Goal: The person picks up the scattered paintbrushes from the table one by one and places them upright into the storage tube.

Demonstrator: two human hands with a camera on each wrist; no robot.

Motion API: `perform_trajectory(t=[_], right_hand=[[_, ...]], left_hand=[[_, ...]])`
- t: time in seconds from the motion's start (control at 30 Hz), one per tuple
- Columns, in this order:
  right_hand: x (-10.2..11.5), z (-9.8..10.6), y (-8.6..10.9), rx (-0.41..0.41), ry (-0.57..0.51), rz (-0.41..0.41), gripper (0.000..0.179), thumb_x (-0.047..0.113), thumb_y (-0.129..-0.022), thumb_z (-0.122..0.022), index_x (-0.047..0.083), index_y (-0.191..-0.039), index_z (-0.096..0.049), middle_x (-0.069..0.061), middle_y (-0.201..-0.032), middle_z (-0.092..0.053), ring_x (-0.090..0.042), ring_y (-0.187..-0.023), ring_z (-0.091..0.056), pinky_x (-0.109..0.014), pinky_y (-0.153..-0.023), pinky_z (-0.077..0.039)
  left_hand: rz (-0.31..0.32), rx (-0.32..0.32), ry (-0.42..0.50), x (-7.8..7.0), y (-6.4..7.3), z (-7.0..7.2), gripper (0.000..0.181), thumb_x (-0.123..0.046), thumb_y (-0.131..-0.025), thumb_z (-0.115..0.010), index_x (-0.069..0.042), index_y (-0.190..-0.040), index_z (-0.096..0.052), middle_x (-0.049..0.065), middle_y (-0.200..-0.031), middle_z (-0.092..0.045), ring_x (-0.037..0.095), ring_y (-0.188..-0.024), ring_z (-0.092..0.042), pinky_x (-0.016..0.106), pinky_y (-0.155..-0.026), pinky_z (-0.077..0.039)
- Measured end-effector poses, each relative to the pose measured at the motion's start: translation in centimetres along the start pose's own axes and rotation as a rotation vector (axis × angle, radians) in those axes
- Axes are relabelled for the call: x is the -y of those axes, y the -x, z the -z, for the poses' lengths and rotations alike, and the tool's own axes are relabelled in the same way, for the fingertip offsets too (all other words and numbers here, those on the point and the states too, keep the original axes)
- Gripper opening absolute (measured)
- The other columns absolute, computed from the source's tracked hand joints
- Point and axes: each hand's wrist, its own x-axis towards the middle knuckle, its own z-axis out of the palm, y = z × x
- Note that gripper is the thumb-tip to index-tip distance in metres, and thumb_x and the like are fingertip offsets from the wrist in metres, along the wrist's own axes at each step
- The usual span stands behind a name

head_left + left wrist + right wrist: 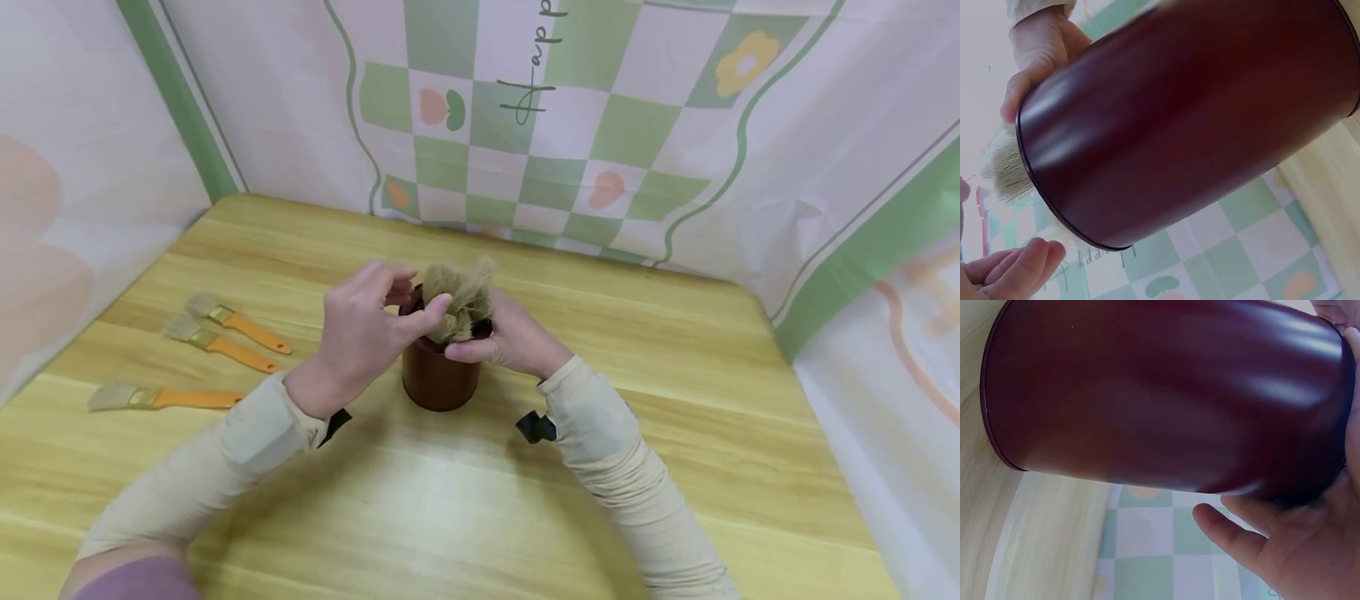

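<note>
Orange-handled brushes (238, 353) at left, reddish-brown pot (441, 379) farther right, on wooden tabletop (450, 517)
Left hand (360, 325) relaxed at the pot's left, thumb parted from fingers, just before tan bristles (468, 304); pot upright between both hands, bristles rising out; right hand (521, 333) holding its right side, thumb at the near edge

The right fingers (472, 350) hold a brown cup (440, 382) of pale bristles (471, 293).

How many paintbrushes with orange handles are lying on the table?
3, all left of the cup: the farthest brush, the middle brush close beside it, and the nearest brush, running up to the left sleeve. That arm might hide more.
</note>
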Motion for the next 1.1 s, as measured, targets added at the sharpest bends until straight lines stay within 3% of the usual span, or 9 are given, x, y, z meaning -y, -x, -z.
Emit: perform_trajectory(t=[0.2, 0.6, 0.87, 1.1], right_hand=[[0.2, 0.1, -0.1, -0.008, 0.034, 0.004, 0.067, 0.015, -0.08, -0.079, 0.017, -0.137, -0.045, 0.0, -0.129, -0.057, -0.014, -0.116, -0.056, -0.035, -0.1, -0.045], [0.2, 0.0, 0.1, -0.076, 0.06, -0.075, 0.08, 0.015, -0.077, -0.082, 0.015, -0.143, -0.038, -0.003, -0.135, -0.053, -0.017, -0.125, -0.051, -0.039, -0.107, -0.04], [0.2, -0.1, 0.3, -0.088, 0.075, -0.079, 0.081, 0.014, -0.075, -0.083, 0.014, -0.143, -0.039, -0.005, -0.137, -0.053, -0.02, -0.125, -0.051, -0.042, -0.106, -0.041], [0.0, -0.1, 0.2, -0.076, 0.036, -0.072, 0.077, 0.011, -0.077, -0.08, 0.012, -0.143, -0.04, -0.007, -0.137, -0.053, -0.02, -0.125, -0.051, -0.041, -0.107, -0.04]], left_hand=[[-0.026, -0.016, -0.001, 0.3, 0.0, 0.0, 0.029, -0.017, -0.075, -0.079, 0.007, -0.086, -0.066, 0.015, -0.071, -0.063, 0.023, -0.063, -0.066, 0.033, -0.057, -0.056], [0.034, -0.015, -0.037, 1.2, 0.0, 0.7, 0.028, -0.012, -0.074, -0.079, 0.009, -0.088, -0.066, 0.019, -0.075, -0.066, 0.028, -0.068, -0.069, 0.035, -0.063, -0.058], [-0.055, -0.05, 0.013, 1.3, 0.0, 0.8, 0.02, -0.003, -0.074, -0.079, 0.008, -0.085, -0.067, 0.019, -0.077, -0.066, 0.025, -0.068, -0.069, 0.031, -0.063, -0.058], [-0.048, -0.02, -0.039, 1.6, 0.2, 0.7, 0.015, -0.008, -0.075, -0.08, 0.003, -0.08, -0.07, 0.012, -0.067, -0.061, 0.02, -0.061, -0.059, 0.03, -0.054, -0.052]])
